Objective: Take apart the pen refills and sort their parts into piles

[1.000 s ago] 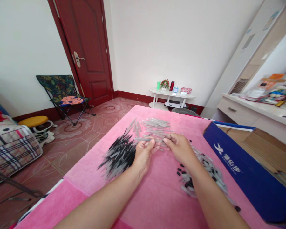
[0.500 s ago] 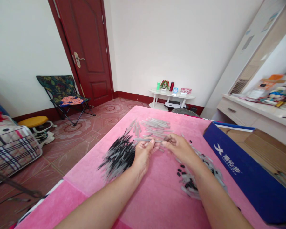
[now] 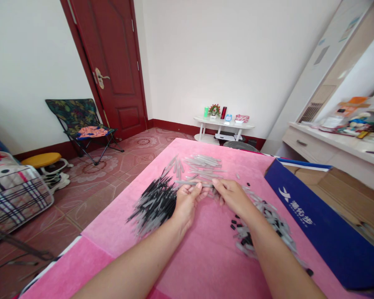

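Note:
Over the middle of the pink cloth, my left hand (image 3: 188, 199) pinches a slim grey pen-like stick (image 3: 188, 182) between thumb and fingers. The stick lies level, its left end poking out past my fingers. My right hand (image 3: 230, 193) is closed at the stick's other end, thumb and fingertips pressed together there; the tip is hidden. Left of my hands spreads a heap of black and grey thin sticks (image 3: 156, 203). Behind them lie several rows of grey sticks (image 3: 204, 161). A pile of small clear and black caps (image 3: 268, 224) sits beside my right forearm.
A blue cardboard box (image 3: 314, 224) stands along the table's right side, with a few sticks inside. The pink cloth (image 3: 205, 257) covers the table. Beyond are a white side table (image 3: 224, 121), a folding chair (image 3: 77, 116), a red door (image 3: 112, 62) and a cabinet (image 3: 299, 141).
My right hand has turned, its fingers now curling down at the stick's right end. My left hand stays in place with the stick. The view has shifted very slightly.

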`<control>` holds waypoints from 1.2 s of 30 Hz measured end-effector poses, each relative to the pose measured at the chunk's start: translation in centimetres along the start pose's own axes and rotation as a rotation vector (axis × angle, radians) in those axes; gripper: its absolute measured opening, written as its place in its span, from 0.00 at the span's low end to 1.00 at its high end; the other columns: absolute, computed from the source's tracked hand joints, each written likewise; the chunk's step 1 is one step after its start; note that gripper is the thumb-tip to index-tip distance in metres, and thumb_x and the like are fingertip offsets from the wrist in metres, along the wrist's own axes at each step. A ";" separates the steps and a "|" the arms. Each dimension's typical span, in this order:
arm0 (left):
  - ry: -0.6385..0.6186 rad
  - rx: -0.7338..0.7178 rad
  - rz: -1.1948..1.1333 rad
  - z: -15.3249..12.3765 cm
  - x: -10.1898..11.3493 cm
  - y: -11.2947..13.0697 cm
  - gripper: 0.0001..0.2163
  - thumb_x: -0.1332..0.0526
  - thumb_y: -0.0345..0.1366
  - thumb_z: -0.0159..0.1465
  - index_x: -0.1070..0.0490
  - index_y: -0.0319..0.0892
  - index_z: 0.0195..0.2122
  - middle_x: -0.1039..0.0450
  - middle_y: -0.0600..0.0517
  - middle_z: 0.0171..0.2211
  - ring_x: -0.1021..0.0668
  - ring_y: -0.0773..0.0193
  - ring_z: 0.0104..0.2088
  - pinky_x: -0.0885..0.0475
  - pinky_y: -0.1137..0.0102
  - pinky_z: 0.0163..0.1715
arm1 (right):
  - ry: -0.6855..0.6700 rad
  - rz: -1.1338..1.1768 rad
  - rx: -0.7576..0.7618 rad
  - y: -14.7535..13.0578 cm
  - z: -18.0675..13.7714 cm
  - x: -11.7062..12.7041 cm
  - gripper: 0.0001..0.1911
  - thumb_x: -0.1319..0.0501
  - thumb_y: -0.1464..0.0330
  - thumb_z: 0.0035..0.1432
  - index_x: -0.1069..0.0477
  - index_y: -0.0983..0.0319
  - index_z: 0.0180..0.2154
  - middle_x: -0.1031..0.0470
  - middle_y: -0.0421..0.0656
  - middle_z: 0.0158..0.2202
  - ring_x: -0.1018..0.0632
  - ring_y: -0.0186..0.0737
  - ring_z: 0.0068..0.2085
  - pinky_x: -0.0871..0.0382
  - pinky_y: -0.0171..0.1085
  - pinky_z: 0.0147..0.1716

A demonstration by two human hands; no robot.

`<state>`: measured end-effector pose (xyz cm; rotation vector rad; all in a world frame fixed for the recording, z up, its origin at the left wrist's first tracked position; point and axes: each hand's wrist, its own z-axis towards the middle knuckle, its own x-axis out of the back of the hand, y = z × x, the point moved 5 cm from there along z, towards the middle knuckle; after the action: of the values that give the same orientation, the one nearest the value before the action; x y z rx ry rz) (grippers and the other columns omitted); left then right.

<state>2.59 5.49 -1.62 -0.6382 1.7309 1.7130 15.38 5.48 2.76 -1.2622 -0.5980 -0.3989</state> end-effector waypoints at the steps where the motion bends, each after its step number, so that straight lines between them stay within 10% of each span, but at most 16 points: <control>1: 0.007 -0.003 -0.004 0.0 0.1 0.0 0.11 0.34 0.35 0.48 0.30 0.35 0.30 0.26 0.50 0.27 0.23 0.67 0.27 0.29 0.72 0.31 | 0.019 0.012 0.008 -0.1 0.0 0.1 0.16 0.51 0.58 0.56 0.36 0.62 0.24 0.32 0.38 0.19 0.30 0.32 0.19 0.40 0.30 0.20; 24: -0.054 -0.010 0.079 -0.2 -0.3 0.0 0.12 0.36 0.38 0.50 0.31 0.36 0.32 0.26 0.47 0.32 0.24 0.67 0.28 0.31 0.73 0.28 | 0.002 0.023 -0.096 0.8 0.0 0.9 0.24 0.55 0.54 0.56 0.36 0.62 0.18 0.33 0.39 0.13 0.32 0.32 0.14 0.41 0.31 0.17; 36: -0.123 0.110 0.108 -0.9 -0.9 -0.2 0.17 0.39 0.45 0.51 0.31 0.39 0.37 0.33 0.53 0.24 0.29 0.70 0.23 0.36 0.76 0.21 | -0.121 -0.709 -0.366 4.0 -1.6 3.7 0.05 0.34 0.68 0.30 0.29 0.59 0.17 0.28 0.41 0.18 0.29 0.35 0.21 0.48 0.31 0.18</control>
<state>3.26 4.49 -1.18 -0.3879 1.7861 1.6782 20.93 5.11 1.71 -1.3997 -1.1142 -1.0623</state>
